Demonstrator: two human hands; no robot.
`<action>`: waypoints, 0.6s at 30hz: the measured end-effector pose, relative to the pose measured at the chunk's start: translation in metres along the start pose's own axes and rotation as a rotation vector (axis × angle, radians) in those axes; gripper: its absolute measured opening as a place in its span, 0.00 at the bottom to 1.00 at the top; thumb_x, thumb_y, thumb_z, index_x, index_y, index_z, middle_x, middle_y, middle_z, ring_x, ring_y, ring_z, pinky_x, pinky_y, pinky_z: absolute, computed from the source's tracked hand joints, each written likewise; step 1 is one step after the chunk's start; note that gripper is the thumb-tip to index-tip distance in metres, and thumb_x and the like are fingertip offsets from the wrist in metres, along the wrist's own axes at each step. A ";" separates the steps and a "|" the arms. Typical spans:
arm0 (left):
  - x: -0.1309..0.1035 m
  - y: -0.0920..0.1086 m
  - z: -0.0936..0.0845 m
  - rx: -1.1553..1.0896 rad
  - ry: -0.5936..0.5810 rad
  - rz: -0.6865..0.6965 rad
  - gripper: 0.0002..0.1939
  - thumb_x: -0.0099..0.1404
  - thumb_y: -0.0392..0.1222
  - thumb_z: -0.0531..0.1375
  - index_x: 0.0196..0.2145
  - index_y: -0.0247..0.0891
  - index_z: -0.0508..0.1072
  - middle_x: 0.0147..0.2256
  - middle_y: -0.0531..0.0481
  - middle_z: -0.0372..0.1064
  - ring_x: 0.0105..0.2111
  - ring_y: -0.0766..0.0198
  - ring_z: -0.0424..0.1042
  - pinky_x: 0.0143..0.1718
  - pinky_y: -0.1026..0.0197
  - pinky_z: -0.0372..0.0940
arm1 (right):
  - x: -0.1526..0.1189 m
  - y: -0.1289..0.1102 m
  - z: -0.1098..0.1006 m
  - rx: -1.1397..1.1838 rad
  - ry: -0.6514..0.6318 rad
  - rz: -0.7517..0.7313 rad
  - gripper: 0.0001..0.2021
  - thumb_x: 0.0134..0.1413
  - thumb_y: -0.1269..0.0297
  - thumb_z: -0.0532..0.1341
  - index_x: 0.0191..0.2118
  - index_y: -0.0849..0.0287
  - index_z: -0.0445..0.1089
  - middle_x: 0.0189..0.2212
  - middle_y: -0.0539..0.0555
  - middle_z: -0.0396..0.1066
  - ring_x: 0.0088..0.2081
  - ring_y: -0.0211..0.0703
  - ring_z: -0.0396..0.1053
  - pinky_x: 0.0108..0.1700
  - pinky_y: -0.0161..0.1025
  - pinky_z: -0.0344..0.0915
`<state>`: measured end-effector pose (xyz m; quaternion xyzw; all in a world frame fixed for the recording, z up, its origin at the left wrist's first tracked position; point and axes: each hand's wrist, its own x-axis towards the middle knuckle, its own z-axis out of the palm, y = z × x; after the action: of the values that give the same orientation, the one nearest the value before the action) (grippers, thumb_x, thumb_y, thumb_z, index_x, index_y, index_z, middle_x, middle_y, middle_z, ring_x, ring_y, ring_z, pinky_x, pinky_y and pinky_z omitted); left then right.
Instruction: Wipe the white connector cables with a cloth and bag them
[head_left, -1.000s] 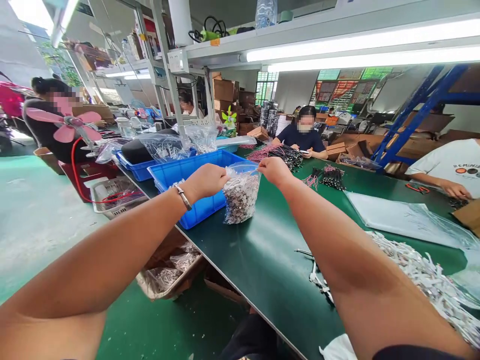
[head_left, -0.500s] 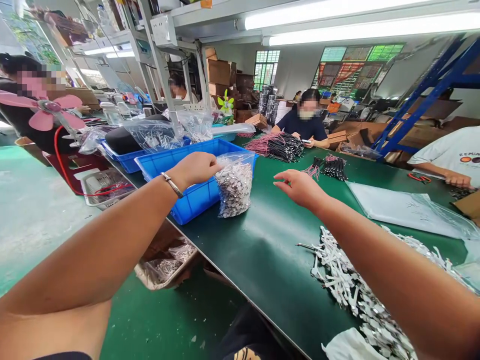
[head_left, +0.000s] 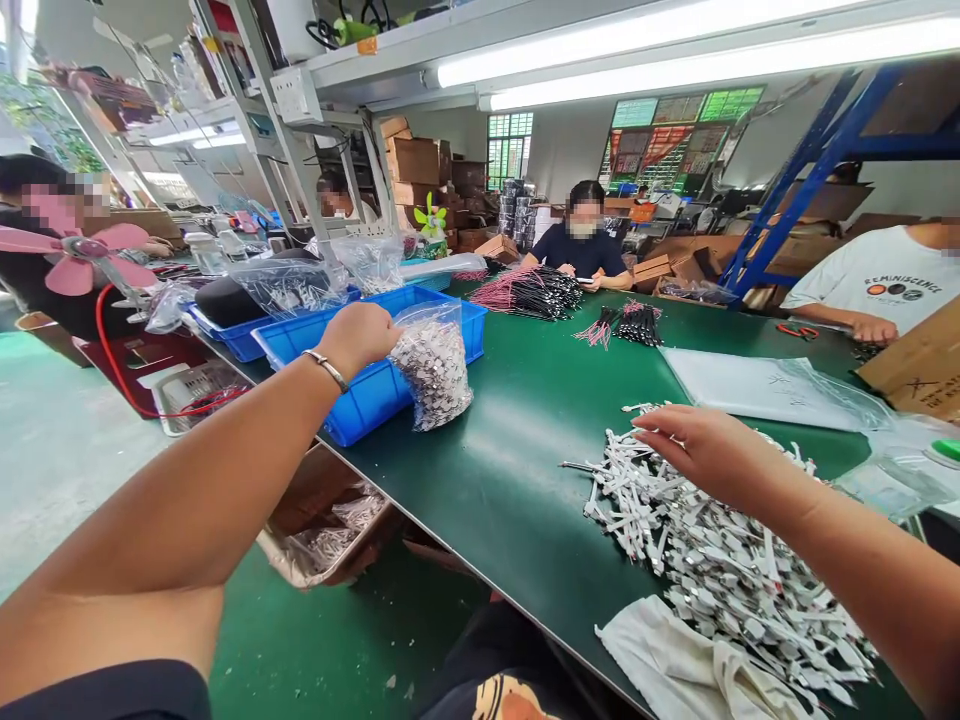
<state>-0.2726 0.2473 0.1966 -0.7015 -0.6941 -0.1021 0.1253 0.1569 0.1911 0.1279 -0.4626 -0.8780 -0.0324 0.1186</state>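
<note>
My left hand (head_left: 361, 338) is closed on the top edge of a clear plastic bag (head_left: 435, 375) filled with small white and metallic parts. The bag hangs upright at the right front of a blue bin (head_left: 360, 405). Over a spread pile of white connector pieces (head_left: 720, 540), my right hand (head_left: 697, 445) hovers with its fingers stretched out and nothing in them. A white cloth (head_left: 682, 650) lies at the pile's near edge.
Bundles of black and pink wires (head_left: 529, 292) lie at the table's far side, near a seated person (head_left: 581, 240). White plastic sheets (head_left: 765, 390) and a cardboard box (head_left: 915, 365) sit at the right. A pink fan (head_left: 82, 248) stands at the left.
My right hand has moved right, away from the bag and over the pile. My left hand still grips the bag. The view has shifted slightly to the right.
</note>
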 end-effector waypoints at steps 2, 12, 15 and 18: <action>0.000 0.004 -0.002 0.037 -0.028 -0.036 0.18 0.57 0.49 0.52 0.15 0.37 0.63 0.18 0.44 0.63 0.25 0.56 0.63 0.26 0.59 0.50 | -0.014 0.003 0.003 -0.003 -0.003 -0.021 0.17 0.61 0.57 0.48 0.42 0.58 0.72 0.39 0.56 0.74 0.40 0.49 0.71 0.41 0.45 0.67; 0.027 0.011 -0.002 0.099 -0.179 -0.082 0.22 0.59 0.56 0.53 0.19 0.36 0.67 0.19 0.47 0.62 0.22 0.62 0.60 0.24 0.62 0.51 | -0.062 0.002 0.005 0.031 -0.029 -0.012 0.16 0.62 0.57 0.47 0.43 0.55 0.70 0.39 0.55 0.73 0.40 0.47 0.71 0.39 0.43 0.67; 0.029 0.011 0.001 0.082 -0.170 -0.057 0.24 0.59 0.58 0.54 0.24 0.31 0.70 0.21 0.48 0.64 0.23 0.66 0.58 0.27 0.64 0.52 | -0.073 0.001 0.002 0.053 -0.044 0.007 0.16 0.62 0.57 0.48 0.44 0.54 0.69 0.40 0.55 0.73 0.41 0.47 0.70 0.41 0.44 0.67; 0.031 0.009 0.001 0.063 -0.149 -0.044 0.25 0.59 0.59 0.54 0.29 0.28 0.72 0.23 0.49 0.65 0.25 0.68 0.59 0.31 0.65 0.55 | -0.084 0.003 0.000 0.067 -0.028 0.035 0.15 0.62 0.57 0.48 0.45 0.54 0.68 0.41 0.55 0.73 0.41 0.46 0.70 0.42 0.44 0.67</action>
<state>-0.2626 0.2772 0.2053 -0.6876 -0.7195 -0.0303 0.0930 0.2050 0.1251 0.1080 -0.4739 -0.8720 0.0054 0.1224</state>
